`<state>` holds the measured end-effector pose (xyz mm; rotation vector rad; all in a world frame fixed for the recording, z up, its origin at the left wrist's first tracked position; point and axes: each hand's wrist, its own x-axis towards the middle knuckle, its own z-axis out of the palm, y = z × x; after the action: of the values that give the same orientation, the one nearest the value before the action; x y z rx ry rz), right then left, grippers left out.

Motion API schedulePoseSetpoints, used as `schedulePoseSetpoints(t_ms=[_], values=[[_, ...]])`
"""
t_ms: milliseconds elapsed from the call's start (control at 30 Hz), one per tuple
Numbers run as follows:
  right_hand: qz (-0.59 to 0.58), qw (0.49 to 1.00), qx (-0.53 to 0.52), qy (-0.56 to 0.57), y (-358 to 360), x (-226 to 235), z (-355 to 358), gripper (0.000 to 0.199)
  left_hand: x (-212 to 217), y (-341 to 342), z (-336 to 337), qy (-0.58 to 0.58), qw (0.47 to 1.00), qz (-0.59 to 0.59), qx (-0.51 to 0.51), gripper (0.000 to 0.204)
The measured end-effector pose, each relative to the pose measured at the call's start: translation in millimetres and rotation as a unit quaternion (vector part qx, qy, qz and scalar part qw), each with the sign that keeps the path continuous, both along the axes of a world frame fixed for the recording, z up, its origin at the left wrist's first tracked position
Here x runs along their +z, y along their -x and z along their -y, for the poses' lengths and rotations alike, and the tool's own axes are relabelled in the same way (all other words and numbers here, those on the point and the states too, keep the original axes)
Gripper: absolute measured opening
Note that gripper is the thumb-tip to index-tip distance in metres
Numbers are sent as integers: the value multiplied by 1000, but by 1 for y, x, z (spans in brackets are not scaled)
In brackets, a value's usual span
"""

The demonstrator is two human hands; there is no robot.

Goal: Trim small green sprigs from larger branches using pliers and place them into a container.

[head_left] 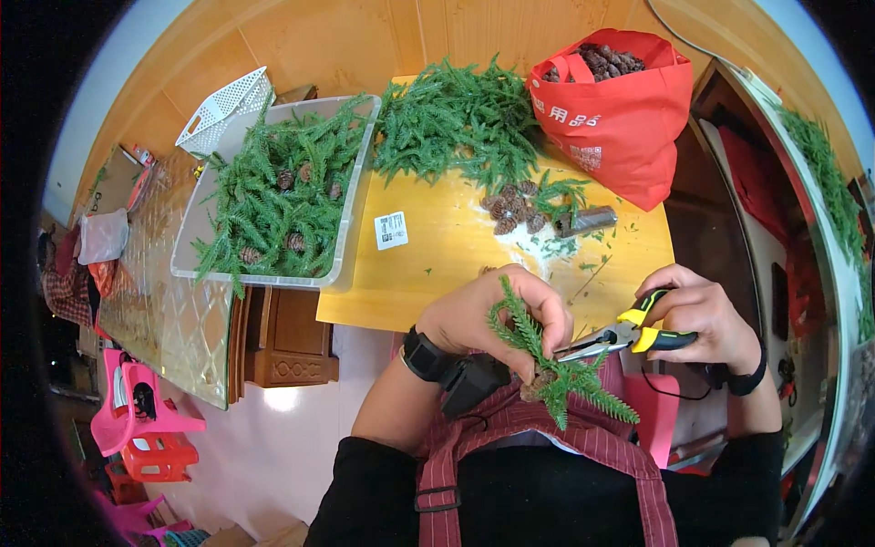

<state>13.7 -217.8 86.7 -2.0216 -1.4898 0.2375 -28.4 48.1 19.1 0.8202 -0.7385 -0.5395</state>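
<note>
Between the fingers of my left hand is a green artificial pine sprig, held low in front of my apron. A brown pine cone shows at the sprig's base, partly covered by needles. My right hand is closed around the black and yellow handles of long-nose pliers. The pliers' jaws point left and reach the sprig beside my left fingertips. Whether the jaws grip a stem or wire is too small to tell.
Loose pine cones and white powder lie on the yellow table. A clear bin holds sprigs with cones. Behind are a heap of green sprigs and a red bag of cones. Pink stools stand at the left.
</note>
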Motion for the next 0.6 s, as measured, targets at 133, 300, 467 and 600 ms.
schedulePoseSetpoints(t_ms=[133, 300, 467, 600], values=[[-9, 1000, 19, 10, -2, 5, -3, 22, 2, 0, 0, 15, 1000, 5, -20, 27], [25, 1000, 4, 11, -2, 5, 2, 24, 4, 3, -6, -19, 1000, -16, 4, 27], [51, 998, -30, 20, -2, 7, 9, 28, 18, 3, -18, -106, 989, 14, 98, 24], [79, 994, -78, 21, 3, 13, 8, 25, 32, 7, -19, -239, 941, 87, 222, 21]])
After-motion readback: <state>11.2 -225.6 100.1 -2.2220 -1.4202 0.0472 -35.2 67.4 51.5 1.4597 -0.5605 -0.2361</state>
